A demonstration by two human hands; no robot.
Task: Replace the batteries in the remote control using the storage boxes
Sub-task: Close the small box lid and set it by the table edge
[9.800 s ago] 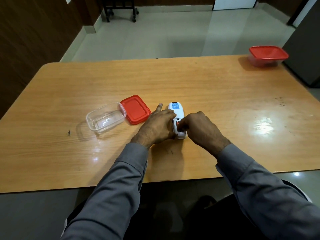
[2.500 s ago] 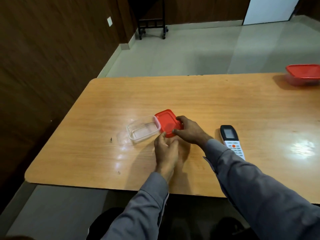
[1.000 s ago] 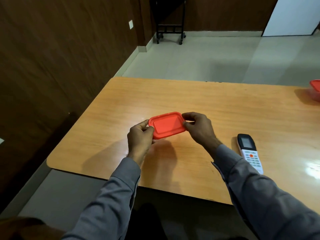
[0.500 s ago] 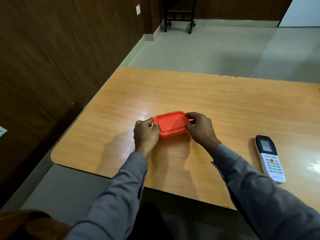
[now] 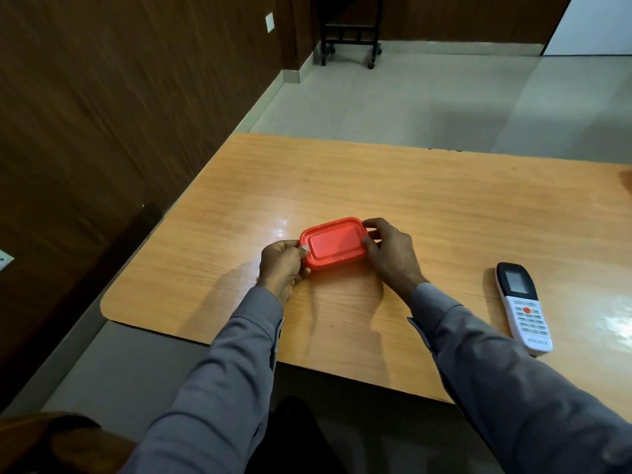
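Here, two hands hold a small storage box with a red lid (image 5: 334,243) on a wooden table (image 5: 427,200). The left hand (image 5: 281,267) grips the left end of the box, with its thumb curled over the lid's edge. The right hand (image 5: 390,254) grips the right end, with its fingers bent around the far corner and its thumb on the near side. The red lid sits on top of the box, and the box rests near the middle of the table. I cannot tell what is inside it.

The remote control (image 5: 522,306) lies flat on the table, well off to the right of the hands. Its buttons and little screen face up. Both arms wear grey sleeves (image 5: 219,381). Past the table is a pale tiled floor (image 5: 427,97).
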